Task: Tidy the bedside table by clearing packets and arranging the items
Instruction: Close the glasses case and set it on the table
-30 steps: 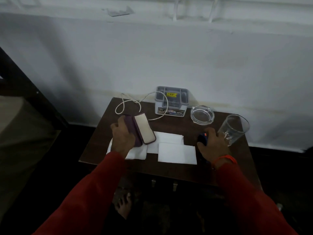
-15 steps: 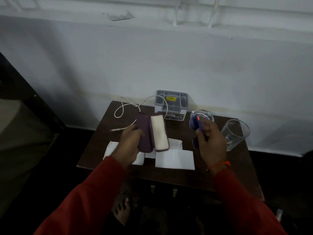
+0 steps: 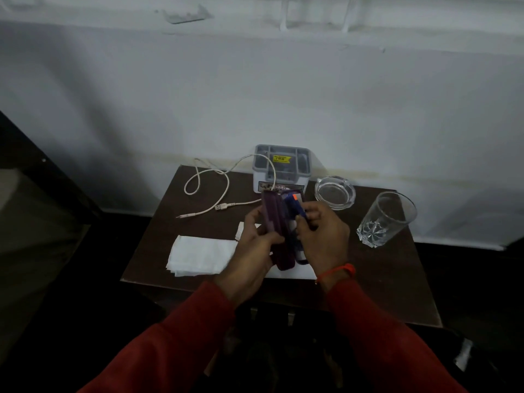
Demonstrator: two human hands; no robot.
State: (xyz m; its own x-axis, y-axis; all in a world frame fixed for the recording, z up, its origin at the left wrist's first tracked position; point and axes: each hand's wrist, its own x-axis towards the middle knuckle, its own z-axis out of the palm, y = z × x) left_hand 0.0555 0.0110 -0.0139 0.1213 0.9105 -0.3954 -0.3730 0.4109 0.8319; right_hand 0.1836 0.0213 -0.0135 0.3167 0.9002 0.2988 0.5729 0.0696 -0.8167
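Above the middle of the dark wooden bedside table, my left hand grips a purple case, held open and upright. My right hand holds a blue item with an orange tip and presses it into the open case. Both hands meet at the case. White paper napkins lie flat on the table at the left, partly hidden under my hands. A white charging cable curls across the back left of the table.
A grey organiser box with a yellow sticker stands at the back against the white wall. A glass ashtray sits to its right, and an empty drinking glass stands near the right edge. A dark bed frame lies to the left.
My left hand lifted the purple case off the table to the centre. My right hand picked up the blue item and brought it left into the case.
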